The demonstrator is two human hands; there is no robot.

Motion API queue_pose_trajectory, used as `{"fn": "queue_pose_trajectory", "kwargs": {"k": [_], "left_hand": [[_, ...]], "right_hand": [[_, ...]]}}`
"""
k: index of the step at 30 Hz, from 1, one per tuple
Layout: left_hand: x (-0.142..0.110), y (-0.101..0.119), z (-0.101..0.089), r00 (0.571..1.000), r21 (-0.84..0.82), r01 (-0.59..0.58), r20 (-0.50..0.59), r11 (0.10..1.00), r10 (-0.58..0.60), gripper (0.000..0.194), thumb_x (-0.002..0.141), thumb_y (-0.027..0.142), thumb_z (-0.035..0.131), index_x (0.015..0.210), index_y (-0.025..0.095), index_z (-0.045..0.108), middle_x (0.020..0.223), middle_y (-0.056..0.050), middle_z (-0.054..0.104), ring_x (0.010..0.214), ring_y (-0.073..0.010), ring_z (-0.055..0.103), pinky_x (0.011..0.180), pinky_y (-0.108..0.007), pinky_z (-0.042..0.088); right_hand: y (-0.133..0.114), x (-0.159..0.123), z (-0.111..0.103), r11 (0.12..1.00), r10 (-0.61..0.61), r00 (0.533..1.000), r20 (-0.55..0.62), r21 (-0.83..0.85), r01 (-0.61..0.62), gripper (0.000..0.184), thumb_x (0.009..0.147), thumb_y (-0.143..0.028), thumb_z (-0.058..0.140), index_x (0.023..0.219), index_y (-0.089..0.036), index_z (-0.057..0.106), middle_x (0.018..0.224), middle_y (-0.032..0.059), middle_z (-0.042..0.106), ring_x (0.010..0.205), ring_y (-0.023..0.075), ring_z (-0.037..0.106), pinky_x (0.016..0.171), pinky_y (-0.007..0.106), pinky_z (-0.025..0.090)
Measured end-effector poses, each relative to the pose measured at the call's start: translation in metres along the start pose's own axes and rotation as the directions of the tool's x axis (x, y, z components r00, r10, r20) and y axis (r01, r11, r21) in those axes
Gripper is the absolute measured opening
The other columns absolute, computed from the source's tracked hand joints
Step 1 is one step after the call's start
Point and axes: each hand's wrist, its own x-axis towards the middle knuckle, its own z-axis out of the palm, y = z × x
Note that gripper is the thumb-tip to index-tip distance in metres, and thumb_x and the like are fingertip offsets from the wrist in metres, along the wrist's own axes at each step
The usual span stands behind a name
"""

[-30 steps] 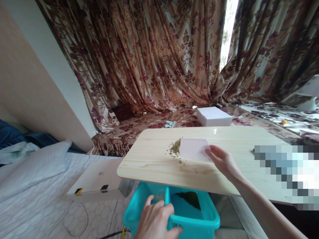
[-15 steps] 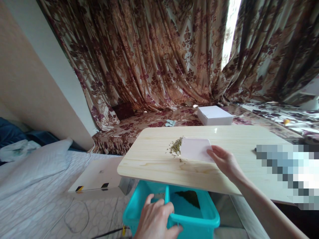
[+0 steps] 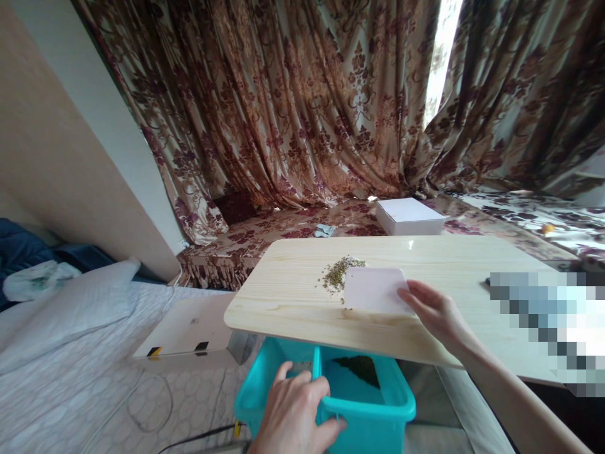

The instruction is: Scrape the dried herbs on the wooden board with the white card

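Observation:
My right hand [image 3: 435, 312] pinches the right edge of a thin white card [image 3: 375, 290], tilted low over the pale wooden tabletop [image 3: 283, 296]. Against the card's left side lies a pile of small greenish grains [image 3: 335, 276], mixed with white ones along its back. A teal two-part bin [image 3: 368, 408] stands below the table's front edge. My left hand [image 3: 297, 407] grips the bin's rim at the middle divider, with the thumb over the front. Dark green grains [image 3: 360, 371] lie in the right compartment; whitish bits show in the left one, partly behind my fingers.
Behind the table, a white box [image 3: 410, 217] and a folded cloth [image 3: 324, 231] lie on a patterned ledge. A flat white carton [image 3: 189, 328] rests on the bed at left. A pixelated object [image 3: 543, 309] is on the table's right. Cables run across the bed.
The card has shifted slightly toward me, uncovering white and green grains at the back of the pile. My left hand keeps its hold on the bin.

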Motion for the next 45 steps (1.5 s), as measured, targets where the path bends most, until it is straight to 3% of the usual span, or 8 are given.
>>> {"fn": "queue_pose_trajectory", "kwargs": {"k": [9,16,23,29,45], "left_hand": [[0.000,-0.003,0.002,0.998,-0.032,-0.029,-0.049,0.999,0.028,0.015,0.072,0.033,0.068,0.071,0.023,0.058,0.078,0.002,0.059,0.085,-0.0193,0.057,0.101,-0.043,0.027],[0.000,-0.001,-0.002,0.999,-0.022,-0.017,-0.041,1.000,0.016,0.013,0.073,0.033,0.067,0.071,0.023,0.058,0.077,0.002,0.059,0.084,-0.0192,0.057,0.101,-0.043,0.027],[-0.003,-0.002,-0.004,0.999,-0.017,-0.025,-0.042,1.000,0.024,0.016,0.076,0.038,0.065,0.074,0.023,0.059,0.079,0.001,0.060,0.088,-0.0206,0.057,0.101,-0.043,0.026],[-0.003,-0.005,-0.005,0.999,-0.030,-0.023,-0.041,0.999,0.022,0.016,0.076,0.036,0.067,0.075,0.022,0.059,0.080,0.001,0.061,0.090,-0.0207,0.057,0.101,-0.044,0.025],[-0.004,-0.004,-0.003,0.999,-0.021,-0.031,-0.042,0.999,0.030,0.019,0.075,0.037,0.068,0.072,0.022,0.057,0.075,0.002,0.059,0.084,-0.0197,0.057,0.100,-0.043,0.026]], "right_hand": [[-0.003,-0.006,0.003,0.999,0.003,1.000,-0.031,-0.032,-0.004,0.037,0.061,-0.055,0.068,0.073,-0.020,0.069,0.076,0.0059,0.073,0.074,0.0241,0.067,0.066,0.031,0.053],[-0.008,-0.018,-0.005,0.997,0.073,0.994,0.087,-0.007,-0.073,0.036,0.061,-0.052,0.071,0.075,-0.020,0.071,0.075,0.0054,0.073,0.072,0.0238,0.066,0.063,0.029,0.053],[-0.006,0.000,0.004,0.998,0.051,0.994,-0.094,0.040,-0.047,0.025,0.062,-0.044,0.071,0.074,-0.023,0.069,0.076,0.0039,0.073,0.072,0.0213,0.066,0.063,0.029,0.053],[-0.001,0.008,0.015,0.998,0.055,0.996,-0.075,0.000,-0.055,0.021,0.064,-0.038,0.067,0.077,-0.021,0.068,0.075,0.0033,0.072,0.072,0.0210,0.066,0.064,0.029,0.052],[0.004,0.006,0.013,0.997,0.073,0.997,-0.037,0.015,-0.072,0.027,0.061,-0.045,0.068,0.075,-0.021,0.067,0.076,0.0041,0.072,0.075,0.0216,0.066,0.067,0.029,0.051]]}}
